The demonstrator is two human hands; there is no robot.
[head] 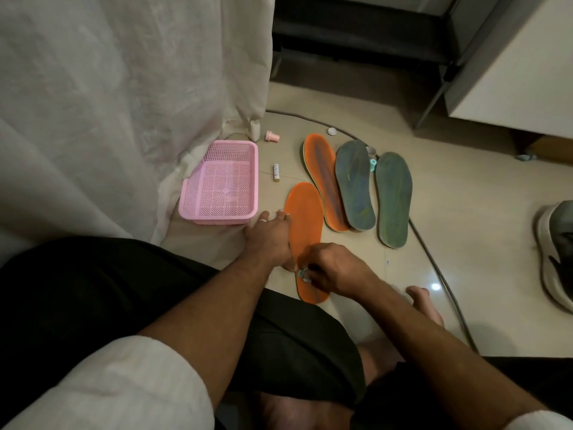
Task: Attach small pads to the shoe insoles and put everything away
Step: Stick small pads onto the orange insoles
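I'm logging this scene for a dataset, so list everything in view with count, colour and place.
orange insoles: 2, orange, floor centre
grey insoles: 2, grey-green, right of the orange ones
basket: 1, pink, floor left
battery: 1, white, beside the basket
pink cap: 1, pink, behind the basket
cable: 1, dark, floor
shoe: 1, grey, right edge
curtain: 1, white, left
left hand: rests on near orange insole
right hand: pinches small pad

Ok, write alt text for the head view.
A person's left hand steadies an orange insole on the floor while the right hand presses a small teal pad onto it. Three more insoles and a pink basket lie nearby.
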